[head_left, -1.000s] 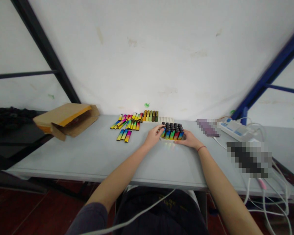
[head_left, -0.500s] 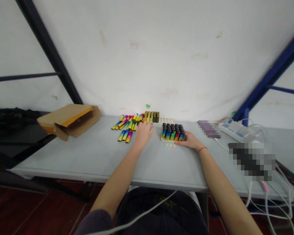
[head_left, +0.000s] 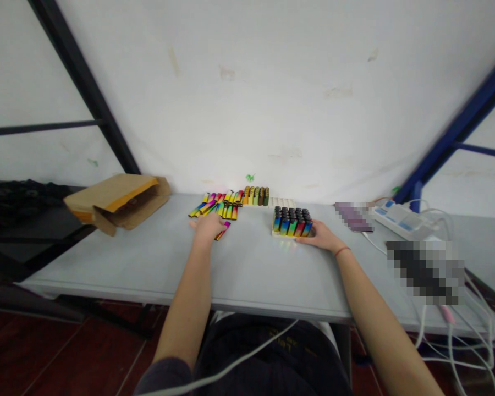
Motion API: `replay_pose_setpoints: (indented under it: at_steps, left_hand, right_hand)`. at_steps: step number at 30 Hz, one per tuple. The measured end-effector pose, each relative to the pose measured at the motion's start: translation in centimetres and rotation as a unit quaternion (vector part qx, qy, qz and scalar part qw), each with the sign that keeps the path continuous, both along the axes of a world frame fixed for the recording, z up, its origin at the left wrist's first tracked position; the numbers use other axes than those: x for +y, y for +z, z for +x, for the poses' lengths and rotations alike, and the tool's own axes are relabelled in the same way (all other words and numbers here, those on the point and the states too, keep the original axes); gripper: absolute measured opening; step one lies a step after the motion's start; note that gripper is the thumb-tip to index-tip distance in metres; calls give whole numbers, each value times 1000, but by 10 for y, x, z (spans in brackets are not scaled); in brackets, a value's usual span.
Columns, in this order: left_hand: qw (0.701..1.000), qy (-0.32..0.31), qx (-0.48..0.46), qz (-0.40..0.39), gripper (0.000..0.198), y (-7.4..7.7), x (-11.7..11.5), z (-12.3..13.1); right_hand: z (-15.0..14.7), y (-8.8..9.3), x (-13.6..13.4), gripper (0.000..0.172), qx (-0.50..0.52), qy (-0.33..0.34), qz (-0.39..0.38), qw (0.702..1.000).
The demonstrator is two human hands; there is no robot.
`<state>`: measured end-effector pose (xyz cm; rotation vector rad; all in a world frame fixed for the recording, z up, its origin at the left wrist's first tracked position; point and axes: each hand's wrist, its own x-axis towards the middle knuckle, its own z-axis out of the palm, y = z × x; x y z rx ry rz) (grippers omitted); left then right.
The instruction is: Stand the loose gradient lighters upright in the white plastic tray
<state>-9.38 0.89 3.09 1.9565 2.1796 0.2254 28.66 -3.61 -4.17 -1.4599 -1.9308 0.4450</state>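
Note:
My left hand (head_left: pixel 208 226) lies over the loose rainbow-coloured sticks at the front of the pile, fingers spread. One purple-and-yellow stick (head_left: pixel 222 231) shows just right of its thumb; whatever lies under the palm is hidden. More shiny multicoloured sticks (head_left: pixel 231 211) lie in a loose pile behind that hand. My right hand (head_left: pixel 322 237) grips the right side of a white rack (head_left: pixel 286 236), thumb along its front edge. Upright in this rack stand several black-topped sticks (head_left: pixel 292 223) with coloured bodies, in rows.
Yellow, green and brown sticks (head_left: pixel 256 196) stand upright by the wall, beside a second white rack (head_left: pixel 282 202). An open cardboard box (head_left: pixel 117 201) lies at the left. At the right are a blurred phone-like slab (head_left: pixel 353 216), a power strip (head_left: pixel 398 219) and trailing white cables (head_left: pixel 449 352).
My left hand has moved left and toward me, from beside the pile onto its front sticks, covering some of them. The right hand and its rack stay in place.

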Motion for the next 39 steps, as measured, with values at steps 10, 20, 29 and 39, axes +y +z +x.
replay_pose_setpoints:
  at_steps: [10, 20, 29, 39]
  left_hand:
    - [964, -158, -210, 48, 22, -31, 9, 44]
    - [818, -81, -569, -11, 16, -39, 4, 78]
    - [730, -57, -679, -59, 37, -41, 3, 90]
    - [739, -20, -671, -67, 51, -45, 2, 95]
  right_hand:
    - [-3, 3, -2, 65, 20, 11, -1, 1000]
    - [-2, 1, -1, 65, 16, 9, 7, 1000]
    - [-2, 2, -1, 64, 13, 9, 12, 1000]
    - [-1, 2, 0, 63, 10, 6, 7, 1000]
